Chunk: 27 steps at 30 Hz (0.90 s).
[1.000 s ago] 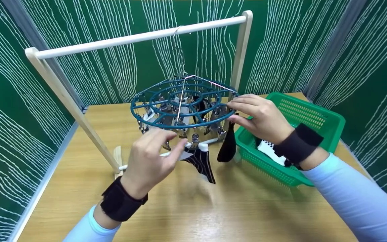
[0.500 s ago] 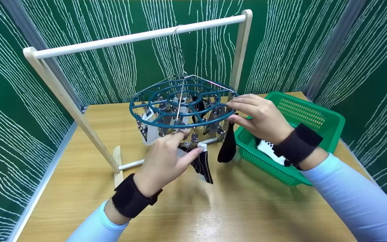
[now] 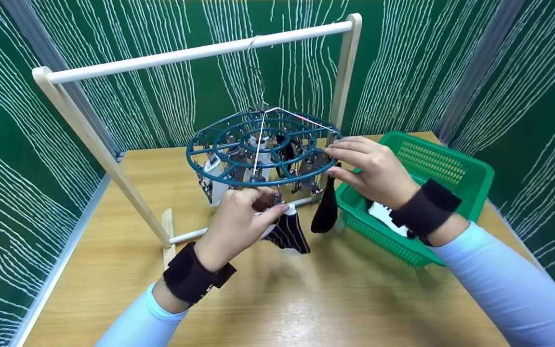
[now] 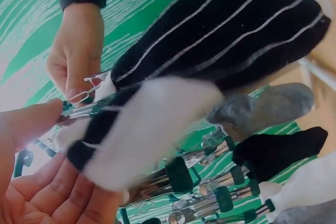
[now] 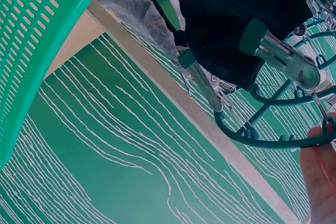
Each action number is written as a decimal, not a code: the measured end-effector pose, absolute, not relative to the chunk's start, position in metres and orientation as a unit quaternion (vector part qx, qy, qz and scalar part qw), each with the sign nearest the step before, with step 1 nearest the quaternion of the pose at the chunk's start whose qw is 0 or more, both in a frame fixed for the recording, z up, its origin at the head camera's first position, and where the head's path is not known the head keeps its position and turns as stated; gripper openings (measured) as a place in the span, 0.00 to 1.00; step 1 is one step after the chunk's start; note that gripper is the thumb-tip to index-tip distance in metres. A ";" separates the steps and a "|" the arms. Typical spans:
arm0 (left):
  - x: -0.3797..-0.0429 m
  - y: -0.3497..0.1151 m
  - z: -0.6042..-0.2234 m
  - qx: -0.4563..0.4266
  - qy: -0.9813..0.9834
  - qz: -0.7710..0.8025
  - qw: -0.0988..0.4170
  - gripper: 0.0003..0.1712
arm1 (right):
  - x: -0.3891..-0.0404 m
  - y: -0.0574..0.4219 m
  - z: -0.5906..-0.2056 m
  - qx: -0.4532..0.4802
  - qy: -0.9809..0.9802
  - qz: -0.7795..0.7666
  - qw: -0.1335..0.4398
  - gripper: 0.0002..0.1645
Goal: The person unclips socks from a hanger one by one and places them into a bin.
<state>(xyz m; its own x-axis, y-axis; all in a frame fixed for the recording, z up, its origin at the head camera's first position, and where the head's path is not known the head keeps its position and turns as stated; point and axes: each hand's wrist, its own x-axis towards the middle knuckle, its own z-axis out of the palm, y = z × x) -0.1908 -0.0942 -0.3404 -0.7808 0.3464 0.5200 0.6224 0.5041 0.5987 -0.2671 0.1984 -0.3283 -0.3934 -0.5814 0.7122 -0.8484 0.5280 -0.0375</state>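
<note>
A round teal sock hanger (image 3: 239, 182) with metal clips hangs from a white bar. At its front edge, my left hand (image 3: 236, 217) pinches a metal clip (image 4: 81, 113) between thumb and fingers. From that clip hangs a black sock with white stripes (image 3: 289, 236), its cuff right beside my thumb. My right hand (image 3: 374, 166) grips the hanger's outer ring (image 5: 262, 142) on the right side, fingers above and thumb below in the head view. A plain black sock (image 3: 324, 212) hangs from clips close under that hand.
A green basket (image 3: 487, 193) holding a checkered sock (image 3: 386, 214) stands at the right, under my right forearm. More socks, including a grey one (image 4: 273, 106), hang deeper under the hanger. The wooden stand's posts (image 3: 99, 149) flank it.
My left hand has moved right and inward from beside the clip onto it, its thumb now at the striped sock's cuff. The striped sock has swung a little. The right hand stays on the ring.
</note>
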 end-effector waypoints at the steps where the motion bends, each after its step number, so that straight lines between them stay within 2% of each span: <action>1: -0.191 -0.094 -0.341 -0.283 -0.851 -0.409 0.168 0.11 | -0.267 0.198 -0.329 0.442 -0.810 0.203 0.329 0.23; 10: -0.191 -0.094 -0.340 -0.273 -0.849 -0.417 0.175 0.11 | -0.264 0.202 -0.329 0.439 -0.807 0.222 0.327 0.23; 17: -0.191 -0.094 -0.340 -0.271 -0.851 -0.415 0.175 0.10 | -0.256 0.211 -0.330 0.419 -0.810 0.238 0.335 0.27; 27: -0.192 -0.096 -0.341 -0.258 -0.854 -0.421 0.163 0.11 | -0.243 0.219 -0.349 0.407 -0.817 0.253 0.321 0.19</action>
<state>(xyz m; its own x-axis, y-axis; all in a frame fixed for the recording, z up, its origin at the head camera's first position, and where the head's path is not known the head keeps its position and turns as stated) -0.1916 -0.0959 -0.3410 -0.8135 0.3041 0.4957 0.5784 0.5118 0.6352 -0.2432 0.2189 -0.3494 -0.4637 -0.5019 0.7302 -0.8268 0.5412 -0.1531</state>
